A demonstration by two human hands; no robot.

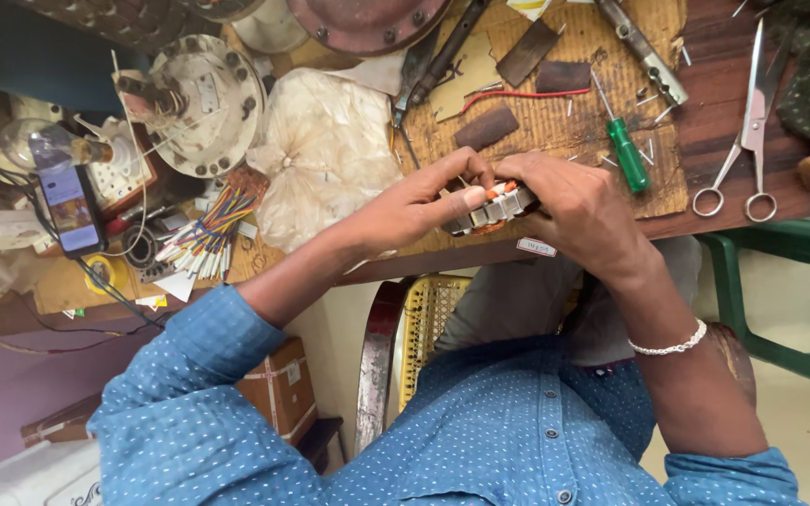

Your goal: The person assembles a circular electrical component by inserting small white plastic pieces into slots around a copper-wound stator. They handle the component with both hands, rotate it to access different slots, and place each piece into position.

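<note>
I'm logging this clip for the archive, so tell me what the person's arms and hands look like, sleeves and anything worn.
Both arms wear blue sleeves with small pale dots, rolled up to the elbows. The right wrist carries a silvery chain bracelet. The left hand and right hand are bare.

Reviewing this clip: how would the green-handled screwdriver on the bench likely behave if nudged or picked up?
The green-handled screwdriver looks stiff, with a thin metal shaft. Its rounded handle suggests it may roll if pushed, though the rough brown mat under it probably slows that. It seems light and easy to lift, lying free just beyond the right hand.
</note>
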